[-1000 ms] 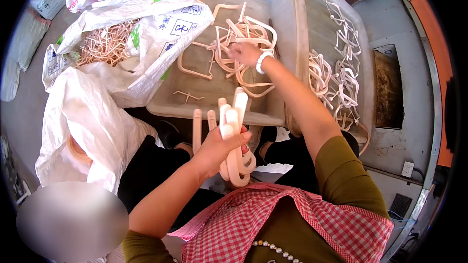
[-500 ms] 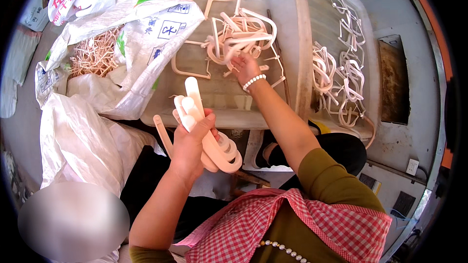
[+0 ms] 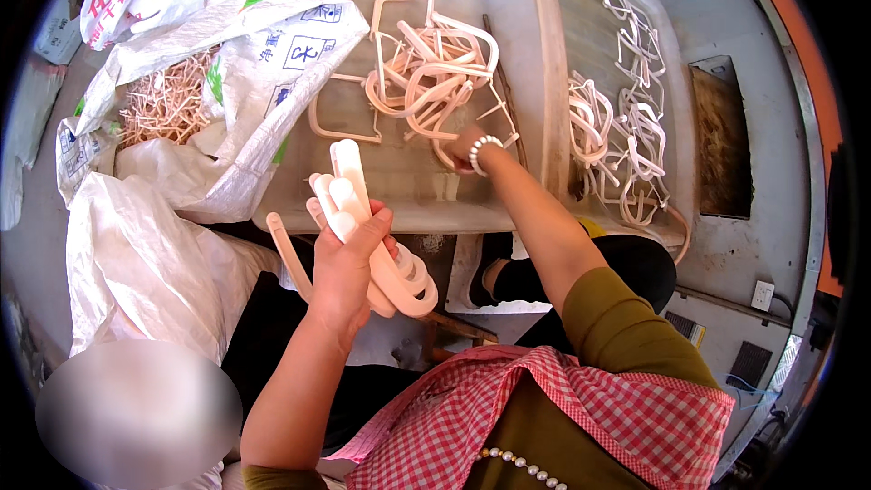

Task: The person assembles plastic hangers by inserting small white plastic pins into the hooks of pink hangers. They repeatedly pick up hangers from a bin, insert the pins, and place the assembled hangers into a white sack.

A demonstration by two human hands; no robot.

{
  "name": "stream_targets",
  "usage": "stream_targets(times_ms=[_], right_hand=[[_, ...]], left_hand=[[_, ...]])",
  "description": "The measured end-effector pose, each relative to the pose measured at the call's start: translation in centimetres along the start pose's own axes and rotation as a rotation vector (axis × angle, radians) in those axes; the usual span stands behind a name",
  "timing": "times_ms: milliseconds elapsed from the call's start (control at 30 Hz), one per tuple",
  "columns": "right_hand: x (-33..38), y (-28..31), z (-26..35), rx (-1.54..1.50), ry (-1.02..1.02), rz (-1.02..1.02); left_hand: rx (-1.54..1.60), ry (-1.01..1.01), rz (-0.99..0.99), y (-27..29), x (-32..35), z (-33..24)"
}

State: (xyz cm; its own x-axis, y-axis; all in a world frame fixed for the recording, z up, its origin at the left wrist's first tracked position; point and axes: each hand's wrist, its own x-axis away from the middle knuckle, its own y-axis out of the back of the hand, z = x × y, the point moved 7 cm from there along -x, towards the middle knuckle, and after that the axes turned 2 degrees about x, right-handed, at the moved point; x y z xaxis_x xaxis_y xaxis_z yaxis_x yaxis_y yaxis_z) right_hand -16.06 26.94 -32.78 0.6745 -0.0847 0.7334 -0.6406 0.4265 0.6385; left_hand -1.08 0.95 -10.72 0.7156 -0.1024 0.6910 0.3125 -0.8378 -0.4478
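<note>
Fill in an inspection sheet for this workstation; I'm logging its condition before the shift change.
Surface: pale plastic tray, a second tray to its right.
Job's things: pinkish U-shaped strips piled in the first tray; white loops in the second.
Clutter: woven sacks, one holding thin sticks.
Grippers: left hand grips a bundle of strips; right hand reaches into the pile.
Cables: nothing seen.
Surroundings: concrete floor, wall socket.

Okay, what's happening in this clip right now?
A person sits over a pale plastic tub. The left hand grips a bunch of cream U-shaped plastic strips, while the right hand reaches into a tangled pile of similar strips in the tub. A second tub alongside holds whiter pieces.
</note>
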Motion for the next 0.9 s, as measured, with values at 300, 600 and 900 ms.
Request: stream_targets(times_ms=[300, 600, 900], right_hand=[[-2.3, -4.2, -15.6, -0.814, -0.447, -0.314], [12.8, 10.9, 3.6, -0.971, 0.527, -0.756], [23.8, 14.7, 7.5, 0.215, 0.455, -0.209]], left_hand=[[-0.057, -0.041, 0.025, -1.1, 0.0, -0.3], [-0.121, -0.088, 0.016, -1.3, 0.2, -0.8], [-0.142, -0.208, 0.044, -1.3, 0.3, -2.7]])
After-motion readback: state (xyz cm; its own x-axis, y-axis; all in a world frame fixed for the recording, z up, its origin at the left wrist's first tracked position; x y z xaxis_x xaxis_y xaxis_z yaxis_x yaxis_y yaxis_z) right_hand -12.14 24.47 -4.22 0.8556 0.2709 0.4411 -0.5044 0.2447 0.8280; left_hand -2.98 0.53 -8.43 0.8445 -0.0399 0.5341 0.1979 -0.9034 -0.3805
